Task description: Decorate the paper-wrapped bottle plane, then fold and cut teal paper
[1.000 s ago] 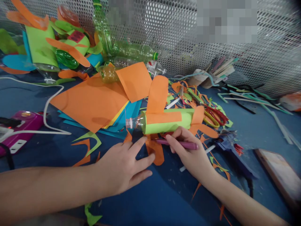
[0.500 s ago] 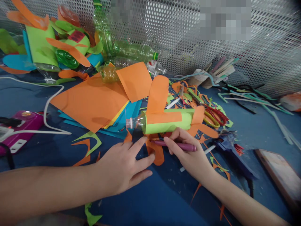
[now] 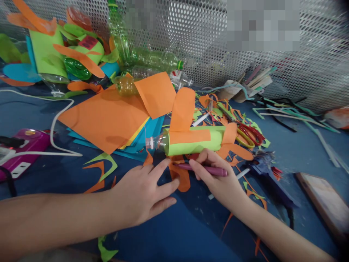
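A clear plastic bottle (image 3: 160, 142) lies on its side, wrapped in lime-green paper (image 3: 195, 146). Orange paper wings stick out from it: the far wing (image 3: 183, 109) slants up and away, and the near wing (image 3: 182, 182) lies toward me. My right hand (image 3: 215, 174) is closed around a purple marker (image 3: 203, 169), its tip at the near wing by the bottle's side. With fingers spread, my left hand (image 3: 148, 193) rests at the near wing's left edge, fingertips against the paper. Orange tail pieces (image 3: 230, 134) sit at the bottle's right end.
Orange sheets (image 3: 100, 116) over blue ones lie behind my left hand. Further right are paper scraps, red-and-yellow scissors (image 3: 249, 134), a blue glue gun (image 3: 272, 182) and a phone (image 3: 324, 203). A purple power strip (image 3: 29, 149) sits left; finished paper-covered bottles (image 3: 49, 51) stand behind.
Almost nothing differs. The marker and my right hand have shifted very slightly left; the bottle and my left hand stay in place.
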`<state>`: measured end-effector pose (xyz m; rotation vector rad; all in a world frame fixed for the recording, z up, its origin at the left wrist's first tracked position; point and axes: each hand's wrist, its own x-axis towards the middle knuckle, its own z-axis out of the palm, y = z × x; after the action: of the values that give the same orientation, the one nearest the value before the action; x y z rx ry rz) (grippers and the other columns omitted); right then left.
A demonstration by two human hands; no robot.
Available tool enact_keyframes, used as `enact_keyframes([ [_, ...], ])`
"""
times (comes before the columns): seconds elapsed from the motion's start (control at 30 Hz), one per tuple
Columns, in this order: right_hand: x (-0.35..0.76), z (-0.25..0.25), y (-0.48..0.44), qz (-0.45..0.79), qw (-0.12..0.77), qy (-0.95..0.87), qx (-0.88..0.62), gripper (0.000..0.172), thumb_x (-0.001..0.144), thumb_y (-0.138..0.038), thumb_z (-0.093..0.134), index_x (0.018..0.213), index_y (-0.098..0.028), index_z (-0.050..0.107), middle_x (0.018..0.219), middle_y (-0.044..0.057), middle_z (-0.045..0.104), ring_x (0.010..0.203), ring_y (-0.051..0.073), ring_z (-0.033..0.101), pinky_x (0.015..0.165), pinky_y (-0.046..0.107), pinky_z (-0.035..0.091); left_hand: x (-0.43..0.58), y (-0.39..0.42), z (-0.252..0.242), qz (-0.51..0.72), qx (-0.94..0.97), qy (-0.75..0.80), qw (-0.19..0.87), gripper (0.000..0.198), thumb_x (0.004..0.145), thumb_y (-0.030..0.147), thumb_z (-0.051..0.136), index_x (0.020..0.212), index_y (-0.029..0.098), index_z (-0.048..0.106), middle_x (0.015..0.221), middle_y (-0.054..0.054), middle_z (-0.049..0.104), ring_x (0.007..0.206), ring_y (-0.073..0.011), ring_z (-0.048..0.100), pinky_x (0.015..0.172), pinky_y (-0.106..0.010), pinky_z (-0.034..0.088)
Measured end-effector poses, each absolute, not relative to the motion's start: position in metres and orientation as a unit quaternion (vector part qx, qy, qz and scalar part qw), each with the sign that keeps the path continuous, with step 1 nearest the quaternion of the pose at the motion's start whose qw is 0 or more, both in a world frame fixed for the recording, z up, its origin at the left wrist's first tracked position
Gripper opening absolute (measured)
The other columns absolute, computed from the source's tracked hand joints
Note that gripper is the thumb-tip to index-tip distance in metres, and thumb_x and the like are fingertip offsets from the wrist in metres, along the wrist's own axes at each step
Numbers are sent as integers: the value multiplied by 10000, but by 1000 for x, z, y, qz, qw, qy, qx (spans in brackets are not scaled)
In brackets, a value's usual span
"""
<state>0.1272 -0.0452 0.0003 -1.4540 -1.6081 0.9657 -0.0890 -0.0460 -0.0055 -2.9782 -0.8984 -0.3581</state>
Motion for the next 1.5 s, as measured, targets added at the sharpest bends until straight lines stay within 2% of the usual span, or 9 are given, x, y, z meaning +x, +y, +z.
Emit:
enact_keyframes([
  [0.23, 128, 1, -45, 366, 379, -631, -569, 268, 858, -321, 571, 654, -219, 430, 553, -56, 454, 508, 98, 426, 505, 242, 333, -89, -45, -5, -116, -951, -287, 7, 342, 940, 409, 376, 1183, 276, 576, 1283, -194, 464, 827, -266, 590, 603, -386, 512],
  [1.5, 129, 2, -46, 365, 376, -627, -577, 298, 857, -318, 566, 626, -221, 403, 527, -64, 414, 481, 95, 379, 482, 251, 295, -89, -46, -5, -110, -951, -288, 11, 335, 933, 416, 397, 1179, 276, 576, 1278, -185, 466, 818, -253, 583, 596, -383, 520],
])
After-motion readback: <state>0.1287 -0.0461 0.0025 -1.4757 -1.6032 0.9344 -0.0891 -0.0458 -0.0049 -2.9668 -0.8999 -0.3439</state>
